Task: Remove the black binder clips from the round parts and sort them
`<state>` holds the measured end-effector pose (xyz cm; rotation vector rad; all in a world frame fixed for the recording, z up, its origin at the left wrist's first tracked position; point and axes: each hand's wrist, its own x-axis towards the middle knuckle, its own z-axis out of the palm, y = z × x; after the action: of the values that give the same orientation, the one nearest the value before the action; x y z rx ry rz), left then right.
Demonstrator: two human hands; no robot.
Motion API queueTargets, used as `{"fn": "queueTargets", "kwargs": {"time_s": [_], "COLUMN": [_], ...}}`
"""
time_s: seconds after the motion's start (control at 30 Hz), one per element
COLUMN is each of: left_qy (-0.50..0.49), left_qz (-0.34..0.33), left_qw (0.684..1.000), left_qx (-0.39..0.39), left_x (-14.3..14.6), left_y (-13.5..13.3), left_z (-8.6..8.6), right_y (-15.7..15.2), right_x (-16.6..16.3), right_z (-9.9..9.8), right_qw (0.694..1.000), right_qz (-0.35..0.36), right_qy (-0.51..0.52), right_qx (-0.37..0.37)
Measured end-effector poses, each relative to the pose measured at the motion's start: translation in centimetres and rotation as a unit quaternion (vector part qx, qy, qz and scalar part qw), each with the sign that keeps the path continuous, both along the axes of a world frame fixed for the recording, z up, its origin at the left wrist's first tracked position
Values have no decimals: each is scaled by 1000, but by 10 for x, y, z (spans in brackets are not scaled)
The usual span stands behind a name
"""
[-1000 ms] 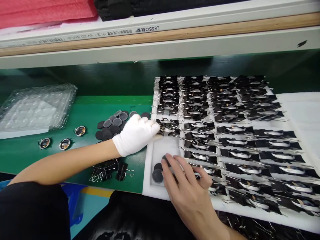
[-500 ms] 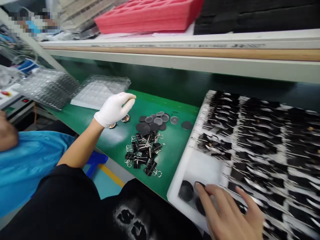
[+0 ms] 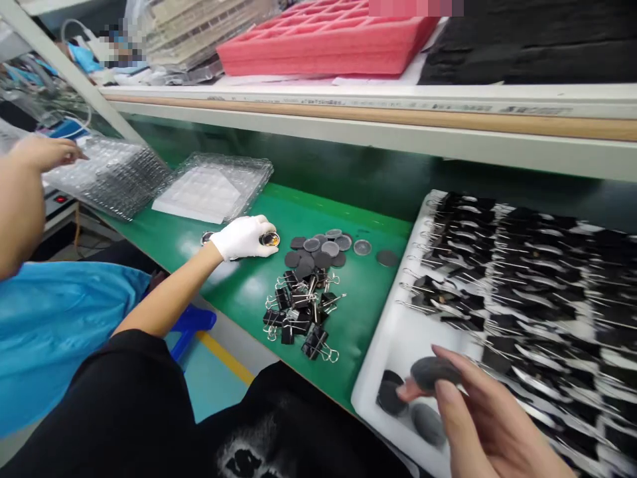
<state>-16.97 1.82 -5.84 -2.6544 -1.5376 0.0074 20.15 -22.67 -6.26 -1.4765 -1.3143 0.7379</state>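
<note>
My left hand (image 3: 245, 239), in a white glove, is closed on a small round part (image 3: 269, 239) with a shiny rim and an orange spot, just above the green mat. My bare right hand (image 3: 490, 418) pinches a dark round disc (image 3: 434, 374) over the near corner of the white tray (image 3: 371, 382). Below it, more dark discs (image 3: 391, 393) lie in the tray. Between my hands are a pile of grey and black discs (image 3: 322, 249) and a heap of black binder clips (image 3: 298, 309). Rows of clipped black pieces (image 3: 537, 265) fill most of the tray.
Clear plastic trays (image 3: 107, 176) and a white sheet (image 3: 196, 192) lie at the left back. A shelf edge (image 3: 348, 129) crosses above the bench, holding a red foam tray (image 3: 318, 53). At left, another person's arm (image 3: 24, 179) reaches over the plastic trays.
My left hand has come down to the right and closed on the small round part. My right hand has lifted a disc from the tray. The other person's arm has risen.
</note>
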Motion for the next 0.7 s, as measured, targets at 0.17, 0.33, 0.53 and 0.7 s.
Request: {"fn": "queueTargets", "kwargs": {"time_s": [0.17, 0.33, 0.53, 0.7], "left_qy": [-99, -74, -100, -94], "left_qz": [-174, -354, -392, -395], "left_qw": [971, 922, 907, 897], "left_qx": [129, 137, 116, 175], "left_x": [83, 164, 185, 185], "left_y": [-43, -91, -92, -98], "left_z": [35, 52, 49, 44], "right_y": [22, 28, 20, 23], "right_x": [-15, -13, 3, -2], "right_z": [18, 11, 6, 12], "right_qw": [992, 976, 899, 980], "right_qz": [-62, -57, 65, 0], "right_qy": [91, -72, -282, -120], "right_qx": [59, 197, 330, 161]}}
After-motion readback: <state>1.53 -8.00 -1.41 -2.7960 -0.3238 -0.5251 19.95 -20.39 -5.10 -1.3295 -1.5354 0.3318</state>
